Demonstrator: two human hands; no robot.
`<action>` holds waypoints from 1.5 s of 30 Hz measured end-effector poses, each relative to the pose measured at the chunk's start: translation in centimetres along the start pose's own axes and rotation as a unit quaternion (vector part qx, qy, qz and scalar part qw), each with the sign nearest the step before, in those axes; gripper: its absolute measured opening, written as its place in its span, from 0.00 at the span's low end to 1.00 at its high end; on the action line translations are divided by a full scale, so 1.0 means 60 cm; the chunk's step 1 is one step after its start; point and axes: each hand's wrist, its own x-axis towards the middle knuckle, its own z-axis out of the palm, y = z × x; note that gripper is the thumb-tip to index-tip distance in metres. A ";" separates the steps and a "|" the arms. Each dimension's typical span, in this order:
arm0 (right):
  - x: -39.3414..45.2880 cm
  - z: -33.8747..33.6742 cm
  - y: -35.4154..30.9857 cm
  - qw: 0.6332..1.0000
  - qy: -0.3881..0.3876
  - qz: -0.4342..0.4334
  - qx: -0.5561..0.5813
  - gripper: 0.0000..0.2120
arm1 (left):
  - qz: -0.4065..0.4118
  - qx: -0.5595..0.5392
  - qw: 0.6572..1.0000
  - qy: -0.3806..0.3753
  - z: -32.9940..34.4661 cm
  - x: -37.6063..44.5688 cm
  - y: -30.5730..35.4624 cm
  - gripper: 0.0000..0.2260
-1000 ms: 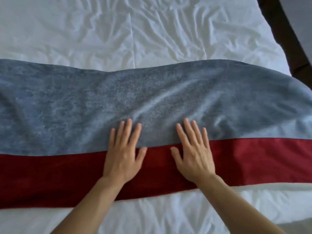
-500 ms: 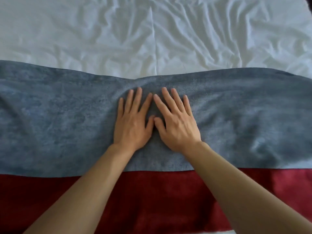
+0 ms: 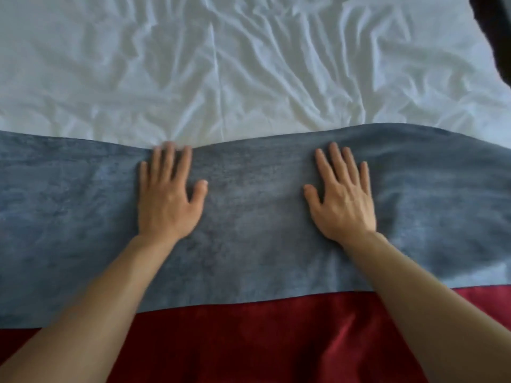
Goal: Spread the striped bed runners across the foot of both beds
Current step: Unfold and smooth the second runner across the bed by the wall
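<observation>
A bed runner (image 3: 254, 230) with a wide grey-blue stripe and a dark red stripe lies across the white bed (image 3: 249, 64), reaching past both sides of the view. My left hand (image 3: 168, 200) presses flat on the grey-blue stripe, its fingertips at the runner's far edge. My right hand (image 3: 343, 200) lies flat on the same stripe further right, fingers straight and spread. The runner's far edge is wavy, rising towards the right. Both forearms cross the red stripe near me.
The wrinkled white sheet has a seam (image 3: 218, 78) running away from me. A dark strip (image 3: 495, 29) shows past the bed's far right corner.
My hands slid from the red stripe up onto the grey-blue stripe, met in the middle, then moved apart sideways. They now lie flat and wide apart.
</observation>
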 end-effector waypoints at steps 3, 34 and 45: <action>-0.003 -0.027 0.107 0.998 -0.002 0.058 -0.012 0.34 | -0.062 -0.001 0.998 -0.013 -0.012 0.014 0.012 0.33; -0.090 -0.094 0.541 0.992 0.013 0.118 0.032 0.34 | 0.192 -0.070 0.977 -0.066 0.041 0.012 0.676 0.33; -0.090 -0.120 0.645 0.977 0.061 0.178 0.098 0.28 | 0.317 -0.044 0.938 -0.131 0.046 0.112 0.975 0.27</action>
